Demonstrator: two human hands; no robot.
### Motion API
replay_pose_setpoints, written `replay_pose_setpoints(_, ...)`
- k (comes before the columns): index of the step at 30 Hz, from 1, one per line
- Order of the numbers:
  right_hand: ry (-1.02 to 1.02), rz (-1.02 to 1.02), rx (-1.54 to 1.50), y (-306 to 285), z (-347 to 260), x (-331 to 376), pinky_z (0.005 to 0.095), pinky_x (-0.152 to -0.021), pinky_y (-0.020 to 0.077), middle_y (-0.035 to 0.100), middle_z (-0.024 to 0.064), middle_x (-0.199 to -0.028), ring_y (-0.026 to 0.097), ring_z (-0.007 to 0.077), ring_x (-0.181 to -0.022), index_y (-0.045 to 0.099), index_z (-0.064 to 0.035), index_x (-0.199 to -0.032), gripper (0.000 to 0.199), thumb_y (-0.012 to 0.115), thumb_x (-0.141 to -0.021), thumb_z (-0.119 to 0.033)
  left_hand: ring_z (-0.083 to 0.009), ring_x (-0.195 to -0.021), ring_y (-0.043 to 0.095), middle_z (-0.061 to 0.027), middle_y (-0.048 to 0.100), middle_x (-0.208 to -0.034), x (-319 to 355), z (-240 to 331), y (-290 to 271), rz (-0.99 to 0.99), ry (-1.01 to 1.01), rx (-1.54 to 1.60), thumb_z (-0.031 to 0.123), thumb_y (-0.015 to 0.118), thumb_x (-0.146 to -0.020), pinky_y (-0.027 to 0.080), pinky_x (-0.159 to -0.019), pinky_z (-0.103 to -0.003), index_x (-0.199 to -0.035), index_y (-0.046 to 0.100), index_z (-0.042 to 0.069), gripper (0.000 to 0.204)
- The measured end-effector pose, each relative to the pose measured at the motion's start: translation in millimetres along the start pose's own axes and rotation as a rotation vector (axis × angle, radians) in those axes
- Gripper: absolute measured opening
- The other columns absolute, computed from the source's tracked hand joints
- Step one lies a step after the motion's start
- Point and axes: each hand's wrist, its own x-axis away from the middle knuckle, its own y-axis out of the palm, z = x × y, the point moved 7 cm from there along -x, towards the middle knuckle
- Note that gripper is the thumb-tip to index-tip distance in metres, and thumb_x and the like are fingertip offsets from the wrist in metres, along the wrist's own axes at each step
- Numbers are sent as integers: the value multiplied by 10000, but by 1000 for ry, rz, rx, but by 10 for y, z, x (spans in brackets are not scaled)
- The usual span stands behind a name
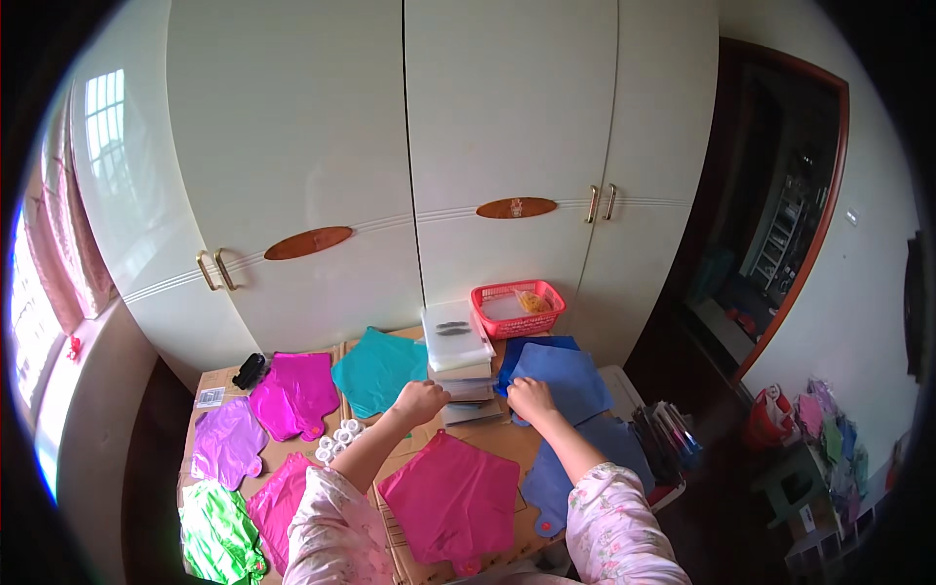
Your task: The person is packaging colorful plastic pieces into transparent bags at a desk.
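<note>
Blue foil balloon (565, 380) (flat, uninflated) under right hand (529, 398).

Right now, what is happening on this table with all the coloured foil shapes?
A person in floral sleeves works at a cardboard-covered table spread with flat foil balloons. The left hand and right hand both reach to a stack of flat packs in the middle; the right hand rests by the blue balloons. A pink balloon lies nearest the person, a teal balloon and a red basket farther back.
</note>
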Motion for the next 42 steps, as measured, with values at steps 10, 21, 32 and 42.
replay_pose_setpoints(10,154,75,-188,-96,71,-54,400,-628,541,655,76,-735,656,275,-730,685,-91,-698,140,671,-708,-230,-249,-857,632,-70,635,-828,47,158,-121,94,16,108,182,567,-808,536,-691,-372,-802,623,98,102)
replay_pose_setpoints(21,145,-85,-155,-60,-14,-96,407,-732,538,652,132,-848,639,286,-876,679,-46,-710,155,641,-689,-195,-266,-815,621,-55,620,-802,74,385,-394,203,-82,265,291,628,-809,509,-719,-385,-772,637,99,196)
replay_pose_setpoints(32,131,-22,-86,129,22,-87,407,-649,542,653,126,-706,659,293,-719,675,-51,-646,123,601,-655,-150,-226,-1010,548,-29,628,-983,-587,438,-249,191,-90,200,268,643,-768,434,-838,-392,-903,684,124,200)
replay_pose_setpoints(42,69,149,-155,0,44,-41,401,-679,540,665,93,-735,655,263,-790,668,-63,-655,146,622,-695,-195,-199,-1035,531,-6,634,-1029,-746,528,-72,241,-96,186,231,619,-774,413,-850,-367,-919,693,131,190)
